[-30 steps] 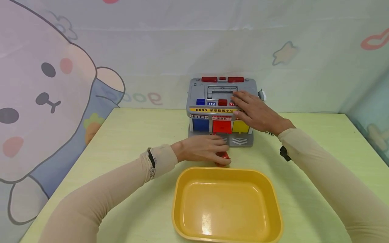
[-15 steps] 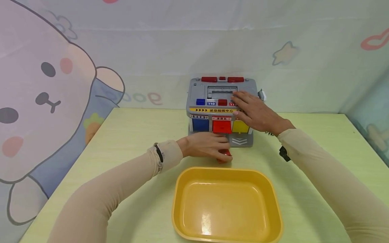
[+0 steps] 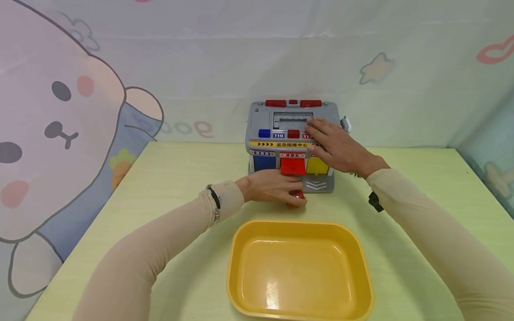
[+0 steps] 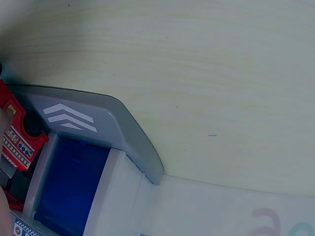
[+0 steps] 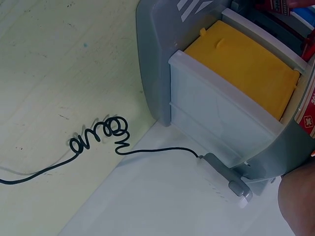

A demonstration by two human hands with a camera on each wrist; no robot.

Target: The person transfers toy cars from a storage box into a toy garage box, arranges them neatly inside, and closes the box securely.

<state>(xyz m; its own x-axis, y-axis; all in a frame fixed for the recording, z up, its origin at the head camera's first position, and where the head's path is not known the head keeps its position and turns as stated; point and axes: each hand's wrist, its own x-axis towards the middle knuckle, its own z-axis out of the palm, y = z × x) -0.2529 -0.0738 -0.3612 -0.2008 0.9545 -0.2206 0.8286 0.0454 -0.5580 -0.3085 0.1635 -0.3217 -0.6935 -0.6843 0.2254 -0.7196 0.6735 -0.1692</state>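
A grey toy garage [image 3: 257, 122] with blue, red and yellow doors stands at the back of the table. In front of its middle bay, my left hand [image 3: 271, 186] grips a red toy fire truck [image 3: 297, 195]. The left wrist view shows the truck [image 4: 19, 145] on the grey ramp, partly in the bay beside the blue door [image 4: 74, 182]. The red door [image 3: 293, 166] is tilted outward above it. My right hand [image 3: 339, 147] rests on the right side of the garage roof, fingers extended. Its fingertips lie near the recessed carrying handle [image 3: 295, 117].
A yellow tray [image 3: 299, 223] sits on the table close in front of the left hand. At the garage's right side hangs a small handset [image 5: 226, 179] on a coiled black cord [image 5: 98, 130]. A printed cloth backdrop [image 3: 225, 67] stands right behind the garage.
My left hand has moved forward and slightly right with the red fire truck, away from the tray and toward the garage's middle bay. The right hand stays on the roof.
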